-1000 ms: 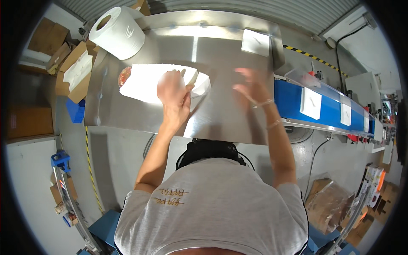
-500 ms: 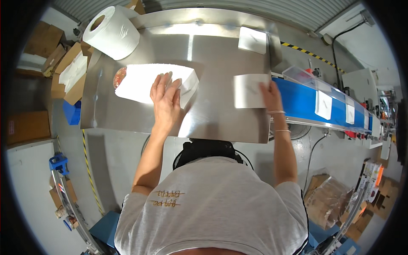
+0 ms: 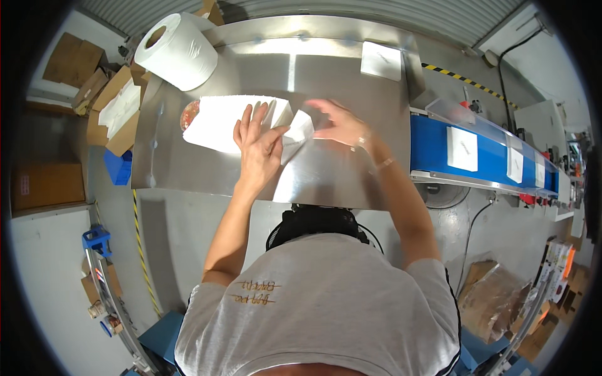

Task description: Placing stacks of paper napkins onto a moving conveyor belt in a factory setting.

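Hands on the white paper stack

The paper stack [image 3: 229, 119] lay long across the counter [image 3: 338, 175]. The left hand [image 3: 258, 147] pressed it, fingers flat; the right hand [image 3: 342, 122] had come back, fingers spread.

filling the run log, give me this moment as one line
left hand: flat on white paper stack | right hand: at stack's folded corner, blurred | surface: steel table | nearby: white paper roll

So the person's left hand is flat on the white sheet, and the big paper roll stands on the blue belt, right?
Not quite. The head view shows the paper roll standing at the far left corner of the steel table, not on the blue belt. The left hand does lie flat on the white sheet.
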Tool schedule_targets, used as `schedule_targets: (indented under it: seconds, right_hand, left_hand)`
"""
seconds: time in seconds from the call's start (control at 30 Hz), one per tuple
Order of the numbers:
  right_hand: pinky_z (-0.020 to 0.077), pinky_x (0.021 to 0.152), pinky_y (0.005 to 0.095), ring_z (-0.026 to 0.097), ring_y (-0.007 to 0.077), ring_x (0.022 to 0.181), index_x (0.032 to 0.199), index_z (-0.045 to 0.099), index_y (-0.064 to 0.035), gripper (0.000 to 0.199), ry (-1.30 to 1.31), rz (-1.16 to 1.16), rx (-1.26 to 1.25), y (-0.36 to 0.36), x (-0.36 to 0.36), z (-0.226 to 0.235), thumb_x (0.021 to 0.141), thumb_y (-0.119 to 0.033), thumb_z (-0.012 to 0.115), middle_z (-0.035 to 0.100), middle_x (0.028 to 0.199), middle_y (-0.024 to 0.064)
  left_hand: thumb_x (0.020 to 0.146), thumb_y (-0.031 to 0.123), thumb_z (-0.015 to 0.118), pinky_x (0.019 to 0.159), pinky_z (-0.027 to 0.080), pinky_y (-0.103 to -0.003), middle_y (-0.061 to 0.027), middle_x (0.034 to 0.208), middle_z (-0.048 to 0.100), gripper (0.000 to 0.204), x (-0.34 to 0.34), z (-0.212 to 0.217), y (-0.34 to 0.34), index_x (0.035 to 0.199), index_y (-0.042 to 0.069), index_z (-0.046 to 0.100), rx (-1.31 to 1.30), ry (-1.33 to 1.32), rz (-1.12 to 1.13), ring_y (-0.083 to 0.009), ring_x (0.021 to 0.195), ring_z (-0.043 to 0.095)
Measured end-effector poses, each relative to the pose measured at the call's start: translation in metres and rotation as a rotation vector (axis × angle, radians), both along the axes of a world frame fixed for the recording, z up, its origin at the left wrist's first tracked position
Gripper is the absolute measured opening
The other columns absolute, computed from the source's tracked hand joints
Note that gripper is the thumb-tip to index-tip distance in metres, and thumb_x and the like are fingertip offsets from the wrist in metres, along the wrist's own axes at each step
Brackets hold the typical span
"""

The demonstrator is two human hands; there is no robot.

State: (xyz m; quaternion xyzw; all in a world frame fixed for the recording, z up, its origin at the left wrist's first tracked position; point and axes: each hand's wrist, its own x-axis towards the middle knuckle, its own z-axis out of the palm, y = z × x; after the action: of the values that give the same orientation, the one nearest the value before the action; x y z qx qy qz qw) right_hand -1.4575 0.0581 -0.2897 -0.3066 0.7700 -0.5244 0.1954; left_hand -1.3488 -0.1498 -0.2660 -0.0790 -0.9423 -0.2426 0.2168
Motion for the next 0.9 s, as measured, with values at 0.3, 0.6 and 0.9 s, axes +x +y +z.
schedule_targets:
  seconds: [0.3,0.6,0.9]
  right_hand:
    - [0.0469,0.069,0.0268,0.053,0.0091,0.078,0.108,0.056,-0.0016,0.034,-0.168,-0.338,-0.21,0.048,0.01,-0.043,0.089,-0.029,0.063,0.059,0.087,0.0014]
    - [0.0471,0.076,0.0412,0.058,0.0371,0.089,0.111,0.059,-0.0034,0.06,0.582,-1.167,1.037,0.239,0.01,-0.072,0.078,-0.053,0.065,0.064,0.099,0.0169]
    - [0.0466,0.091,0.0325,0.054,0.0233,0.11,0.122,0.053,-0.007,0.051,0.069,0.027,0.1,0.003,-0.003,0.006,0.077,-0.018,0.073,0.048,0.133,0.0094]
  left_hand:
    - [0.078,-0.003,0.061,0.104,0.029,-0.047,-0.014,0.13,0.05,0.035,0.003,0.002,-0.008,0.111,0.009,0.064,0.012,0.018,0.164,-0.0371,0.126,0.038]
    - [0.076,-0.003,0.061,0.106,0.027,-0.047,-0.0125,0.131,0.05,0.031,0.002,0.0,-0.009,0.104,0.008,0.067,0.09,0.034,0.164,-0.0369,0.128,0.037]
    - [0.073,0.0,0.062,0.109,0.015,-0.051,-0.0143,0.139,0.042,0.029,0.002,0.001,-0.013,0.099,0.012,0.07,0.033,-0.006,0.047,-0.0373,0.135,0.026]
